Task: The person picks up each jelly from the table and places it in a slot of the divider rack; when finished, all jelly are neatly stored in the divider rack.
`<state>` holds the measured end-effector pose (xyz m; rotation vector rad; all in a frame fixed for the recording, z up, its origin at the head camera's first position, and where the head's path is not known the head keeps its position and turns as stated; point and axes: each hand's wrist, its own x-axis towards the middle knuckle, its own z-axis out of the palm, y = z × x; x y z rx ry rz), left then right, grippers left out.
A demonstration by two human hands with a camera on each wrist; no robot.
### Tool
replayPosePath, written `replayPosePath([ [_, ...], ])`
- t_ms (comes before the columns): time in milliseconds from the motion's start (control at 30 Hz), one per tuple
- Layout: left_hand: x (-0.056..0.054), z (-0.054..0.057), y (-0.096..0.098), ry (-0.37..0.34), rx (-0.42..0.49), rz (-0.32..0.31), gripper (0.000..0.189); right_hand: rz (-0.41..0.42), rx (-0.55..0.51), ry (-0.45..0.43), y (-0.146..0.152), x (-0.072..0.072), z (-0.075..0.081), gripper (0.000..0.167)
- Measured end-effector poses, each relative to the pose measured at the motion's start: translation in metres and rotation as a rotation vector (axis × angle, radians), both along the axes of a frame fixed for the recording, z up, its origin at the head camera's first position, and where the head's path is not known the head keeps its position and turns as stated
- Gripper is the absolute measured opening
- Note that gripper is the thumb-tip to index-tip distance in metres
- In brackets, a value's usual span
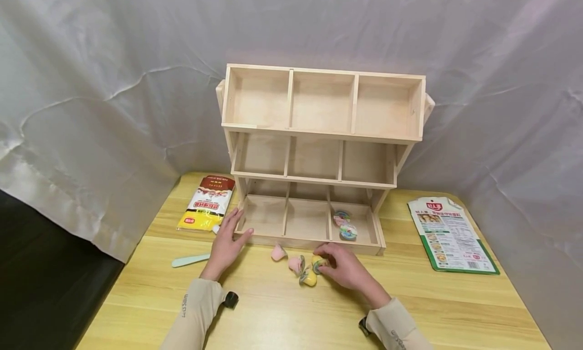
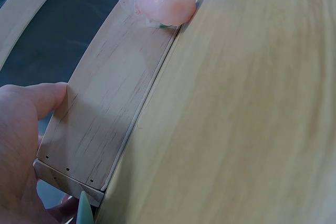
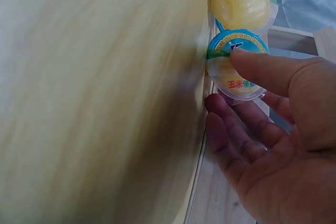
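Note:
A wooden three-tier rack (image 1: 314, 243) stands on the table. My left hand (image 1: 226, 245) rests at its lower left front corner, thumb on the front board (image 2: 105, 87) and the other fingers, fairly straight, along the side. With thumb and fingers, my right hand (image 1: 342, 265) pinches a yellow jelly cup (image 3: 231, 72); the thumb lies on its printed lid. Beside it, another yellow jelly cup (image 1: 308, 277) touches a pink jelly cup (image 1: 295, 264). A second pink jelly cup (image 1: 278, 253) lies farther left, against the front board. Two lidded jelly cups (image 1: 348, 232) sit in the bottom right compartment.
Left of the rack lies a red, white and yellow packet (image 1: 208, 203). In front of that is a pale green flat utensil (image 1: 190, 260), its far end hidden near my left wrist. A white and green bag (image 1: 451, 236) lies on the right. Grey cloth (image 1: 136, 46) hangs behind.

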<state>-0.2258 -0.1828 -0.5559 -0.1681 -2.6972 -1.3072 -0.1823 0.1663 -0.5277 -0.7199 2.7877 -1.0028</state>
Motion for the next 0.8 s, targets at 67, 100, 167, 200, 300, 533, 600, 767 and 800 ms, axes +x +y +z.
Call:
replayPosePath([
  [67, 0.0001, 0.0006, 0.0000, -0.001, 0.001, 0.001, 0.069, -0.001, 0.004, -0.009, -0.0002, -0.0001, -0.0002, 0.030],
  [100, 0.0002, 0.0008, 0.0000, -0.002, 0.002, 0.001, 0.069, -0.001, 0.003, -0.011, -0.0003, -0.0001, -0.0002, 0.031],
  [167, 0.0003, 0.0009, -0.0001, 0.000, 0.004, 0.001, 0.069, 0.001, 0.001, -0.011, -0.0002, -0.0001, -0.0003, 0.031],
  [200, 0.0001, 0.0009, 0.0000, 0.003, 0.005, 0.001, 0.069, 0.002, 0.001, -0.013, -0.0001, -0.0001, -0.0004, 0.031],
  [300, -0.0002, 0.0005, 0.0000, 0.011, 0.000, 0.001, 0.069, 0.005, -0.004, -0.011, 0.0008, -0.0004, -0.0011, 0.032],
  [533, -0.0004, -0.0014, -0.0001, 0.016, 0.001, 0.003, 0.069, 0.003, -0.024, -0.008, 0.0024, -0.0005, -0.0028, 0.032],
  [600, -0.0003, -0.0019, -0.0001, 0.013, 0.004, 0.004, 0.069, 0.004, -0.033, -0.007, 0.0026, -0.0005, -0.0032, 0.032],
  [767, -0.0005, -0.0029, -0.0002, 0.012, 0.010, 0.005, 0.069, -0.004, -0.041, -0.006, 0.0036, -0.0003, -0.0036, 0.031],
  [800, -0.0008, -0.0032, -0.0002, 0.013, 0.011, 0.005, 0.069, -0.006, -0.041, -0.005, 0.0039, -0.0004, -0.0039, 0.031],
])
